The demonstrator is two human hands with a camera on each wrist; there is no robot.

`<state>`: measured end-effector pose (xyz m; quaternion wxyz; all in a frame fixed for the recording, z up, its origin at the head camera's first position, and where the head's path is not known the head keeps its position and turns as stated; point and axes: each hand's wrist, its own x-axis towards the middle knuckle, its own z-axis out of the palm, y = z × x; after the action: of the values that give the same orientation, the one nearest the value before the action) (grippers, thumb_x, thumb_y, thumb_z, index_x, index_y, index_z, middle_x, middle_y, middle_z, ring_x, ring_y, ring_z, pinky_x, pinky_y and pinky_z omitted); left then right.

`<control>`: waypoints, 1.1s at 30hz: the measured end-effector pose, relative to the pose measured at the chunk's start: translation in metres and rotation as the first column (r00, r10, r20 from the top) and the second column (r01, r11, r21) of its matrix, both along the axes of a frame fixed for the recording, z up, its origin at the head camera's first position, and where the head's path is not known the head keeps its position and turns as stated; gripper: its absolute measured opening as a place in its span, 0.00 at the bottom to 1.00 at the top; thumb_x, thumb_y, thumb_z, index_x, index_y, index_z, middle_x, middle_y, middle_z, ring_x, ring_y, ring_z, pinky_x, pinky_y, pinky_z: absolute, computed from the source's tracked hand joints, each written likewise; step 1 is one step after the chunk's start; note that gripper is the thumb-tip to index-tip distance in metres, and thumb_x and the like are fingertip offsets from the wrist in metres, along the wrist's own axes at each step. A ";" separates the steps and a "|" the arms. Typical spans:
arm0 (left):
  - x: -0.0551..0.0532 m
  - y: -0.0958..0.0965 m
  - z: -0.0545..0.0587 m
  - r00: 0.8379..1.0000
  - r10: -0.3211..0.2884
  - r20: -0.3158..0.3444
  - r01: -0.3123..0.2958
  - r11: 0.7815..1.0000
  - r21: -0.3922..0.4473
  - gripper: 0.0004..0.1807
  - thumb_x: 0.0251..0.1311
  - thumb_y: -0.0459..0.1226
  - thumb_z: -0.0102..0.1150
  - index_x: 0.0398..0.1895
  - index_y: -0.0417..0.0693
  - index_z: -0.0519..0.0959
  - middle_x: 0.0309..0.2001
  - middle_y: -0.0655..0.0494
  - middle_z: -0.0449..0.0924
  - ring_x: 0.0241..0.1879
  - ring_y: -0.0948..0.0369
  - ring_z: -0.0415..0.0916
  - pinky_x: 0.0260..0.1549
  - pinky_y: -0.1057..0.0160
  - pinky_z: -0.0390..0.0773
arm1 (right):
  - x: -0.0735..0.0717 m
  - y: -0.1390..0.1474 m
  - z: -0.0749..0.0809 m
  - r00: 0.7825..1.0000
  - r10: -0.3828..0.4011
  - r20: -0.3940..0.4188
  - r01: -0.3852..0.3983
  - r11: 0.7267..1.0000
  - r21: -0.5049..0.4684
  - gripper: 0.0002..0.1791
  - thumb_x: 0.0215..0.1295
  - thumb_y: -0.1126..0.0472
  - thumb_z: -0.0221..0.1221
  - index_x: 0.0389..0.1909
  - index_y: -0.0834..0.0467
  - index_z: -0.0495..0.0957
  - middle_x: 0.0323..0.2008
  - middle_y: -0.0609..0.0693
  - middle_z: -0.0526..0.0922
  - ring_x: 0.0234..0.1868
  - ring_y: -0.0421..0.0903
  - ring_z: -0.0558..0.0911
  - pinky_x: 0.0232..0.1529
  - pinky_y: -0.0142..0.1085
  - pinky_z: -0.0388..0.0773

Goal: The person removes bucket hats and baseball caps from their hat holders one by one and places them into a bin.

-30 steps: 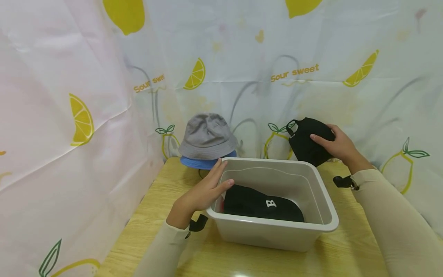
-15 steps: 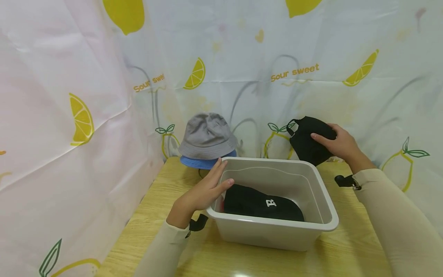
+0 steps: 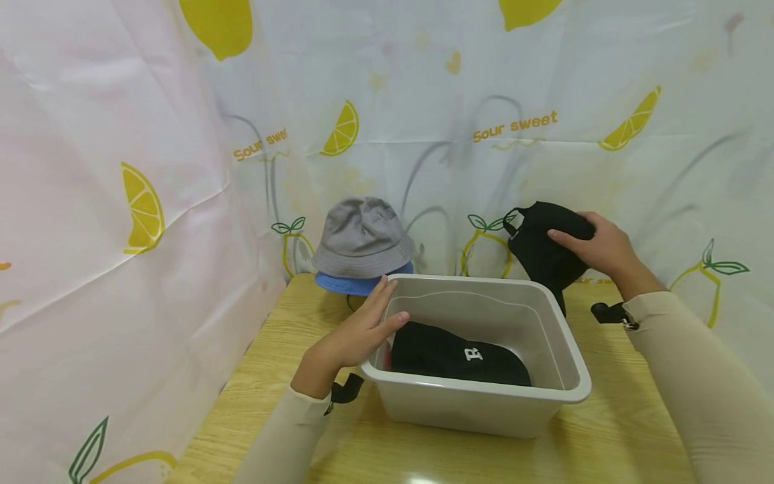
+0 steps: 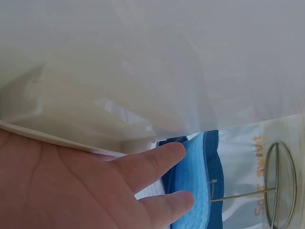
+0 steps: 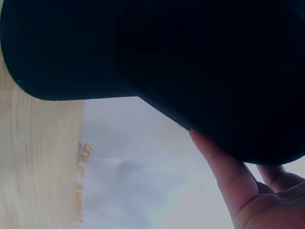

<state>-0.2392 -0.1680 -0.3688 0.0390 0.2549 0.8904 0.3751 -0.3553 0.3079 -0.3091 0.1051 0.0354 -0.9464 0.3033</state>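
Observation:
My right hand (image 3: pixel 607 249) grips a black baseball cap (image 3: pixel 547 245) by its crown, up behind the right end of a grey plastic bin (image 3: pixel 465 403). Its thumb lies across the crown, and the strap loop points left. In the right wrist view the cap's dark brim (image 5: pixel 62 52) hangs out over the table's edge. My left hand (image 3: pixel 357 336) rests against the bin's left rim with fingers extended. Inside the bin lies another black cap (image 3: pixel 447 353) with a white letter R. The left wrist view shows a blue hat (image 4: pixel 193 181) beyond my fingertips.
Behind the bin's left corner, a grey bucket hat (image 3: pixel 363 242) sits over the blue one. A thin wire stand (image 4: pixel 279 183) shows beneath the hats. The wooden table (image 3: pixel 260 376) meets lemon-print sheets (image 3: pixel 175 101) at the back and left.
My right hand has moved slightly right with the black cap, whose brim now shows lower beside the bin's back right corner. The left hand and bin stay put.

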 end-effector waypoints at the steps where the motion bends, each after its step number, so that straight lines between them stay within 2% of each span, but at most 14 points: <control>1: 0.000 0.000 0.000 1.000 -0.001 0.000 0.001 1.000 0.001 0.46 0.75 0.67 0.39 0.86 0.60 0.39 0.86 0.57 0.27 0.84 0.57 0.32 0.79 0.42 0.47 | 0.000 0.000 0.001 1.000 -0.001 0.002 0.001 1.000 0.004 0.57 0.66 0.25 0.55 0.80 0.63 0.54 0.73 0.75 0.63 0.70 0.76 0.63 0.65 0.72 0.63; 26: 0.001 0.000 0.002 1.000 -0.001 0.011 0.001 1.000 -0.004 0.46 0.75 0.67 0.38 0.86 0.60 0.38 0.86 0.57 0.26 0.84 0.57 0.32 0.79 0.42 0.47 | 0.011 0.004 0.026 0.996 -0.005 -0.088 0.013 0.996 0.093 0.50 0.67 0.28 0.57 0.73 0.64 0.64 0.67 0.74 0.69 0.64 0.74 0.68 0.61 0.70 0.66; 33: 0.001 0.000 0.002 1.000 0.000 0.010 0.000 1.000 -0.002 0.46 0.75 0.67 0.38 0.86 0.60 0.38 0.86 0.57 0.26 0.84 0.58 0.31 0.79 0.42 0.46 | 0.012 0.006 0.033 0.994 -0.021 -0.108 0.034 0.992 0.118 0.50 0.67 0.28 0.58 0.73 0.64 0.64 0.68 0.75 0.68 0.65 0.76 0.66 0.62 0.71 0.64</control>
<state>-0.2384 -0.1684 -0.3672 0.0440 0.2531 0.8905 0.3755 -0.3435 0.3141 -0.2757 0.1572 0.0447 -0.9564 0.2420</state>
